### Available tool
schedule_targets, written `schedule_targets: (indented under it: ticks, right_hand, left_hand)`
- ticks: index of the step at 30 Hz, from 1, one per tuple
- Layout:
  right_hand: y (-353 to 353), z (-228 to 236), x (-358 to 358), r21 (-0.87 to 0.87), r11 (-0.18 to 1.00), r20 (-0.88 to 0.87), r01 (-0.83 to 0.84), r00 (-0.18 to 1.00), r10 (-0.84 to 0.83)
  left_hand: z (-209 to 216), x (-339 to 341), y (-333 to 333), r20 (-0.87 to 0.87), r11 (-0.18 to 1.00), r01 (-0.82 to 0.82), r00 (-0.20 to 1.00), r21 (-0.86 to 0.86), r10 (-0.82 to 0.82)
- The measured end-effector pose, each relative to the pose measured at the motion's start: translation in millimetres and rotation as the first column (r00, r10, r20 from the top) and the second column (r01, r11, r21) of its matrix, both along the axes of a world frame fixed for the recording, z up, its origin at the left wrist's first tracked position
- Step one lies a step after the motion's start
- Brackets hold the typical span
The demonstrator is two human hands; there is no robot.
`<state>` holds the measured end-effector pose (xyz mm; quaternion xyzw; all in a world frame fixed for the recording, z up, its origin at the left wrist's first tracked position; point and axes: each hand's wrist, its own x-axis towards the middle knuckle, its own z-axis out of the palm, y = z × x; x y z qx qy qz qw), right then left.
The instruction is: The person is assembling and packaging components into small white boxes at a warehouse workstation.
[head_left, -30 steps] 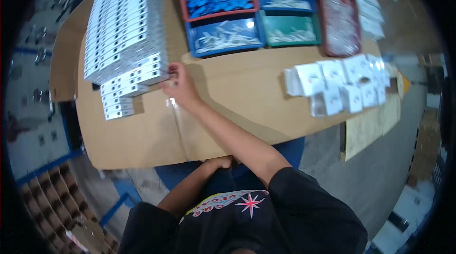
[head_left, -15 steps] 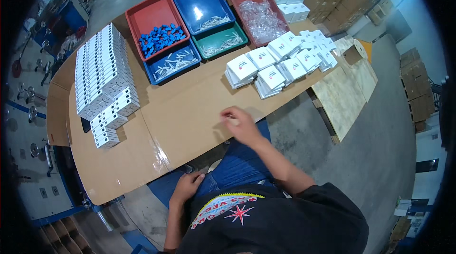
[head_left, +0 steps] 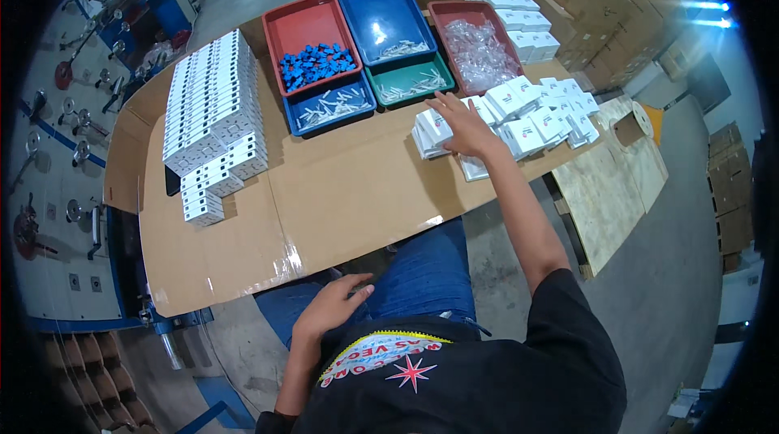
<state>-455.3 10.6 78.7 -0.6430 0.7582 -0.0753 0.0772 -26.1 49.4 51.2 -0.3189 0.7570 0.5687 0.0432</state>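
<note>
My right hand [head_left: 464, 127] reaches over the near-left end of a group of stacked flat white square packets [head_left: 521, 135] with small coloured print. Its fingers are stretched out and apart above the nearest stack, partly covering it; nothing shows in its grasp. By my lap, over the jeans, my left hand [head_left: 331, 306] hovers off the table with thumb and fingers apart, holding nothing. Both hands stay away from the big block of small white boxes [head_left: 213, 101] on the left of the cardboard-covered table [head_left: 349, 182].
Behind the packets, a red tray [head_left: 436, 20] holds clear plastic bags. Blue pieces lie in another red tray [head_left: 292, 20]; white pins lie in a green tray [head_left: 406, 77] and two blue trays [head_left: 381, 4]. More white boxes [head_left: 519, 20] stand far right, beside a wooden pallet [head_left: 617, 191].
My right hand has moved away from the table's front edge, forward and right to the packets, and its curled fingers have stretched out. My left hand has lifted slightly, its fingers spreading. The view has shifted.
</note>
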Motion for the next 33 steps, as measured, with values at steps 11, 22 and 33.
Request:
schedule_targets:
  ticks: [11, 22, 33]
  right_hand:
    - [-17.1, -13.6, -20.1, 0.059, 0.994, 0.029, -0.09, 0.996, 0.088]
    - [24.9, 37.5, 105.0, -0.229, 0.971, 0.703, -0.067, 0.679, 0.213]
    - [41.0, 0.1, 222.0, -0.586, 0.808, 0.518, 0.069, 0.798, 0.308]
  left_hand:
    - [-24.7, 11.2, -21.5, -0.075, 0.999, -0.048, 0.996, 0.016, 0.049]
    - [15.9, -54.7, -50.8, -0.567, 0.945, -0.323, 0.788, -0.05, 0.239]
    - [-7.4, -81.4, -28.4, -0.542, 0.635, -0.281, 0.346, 0.719, 0.766]
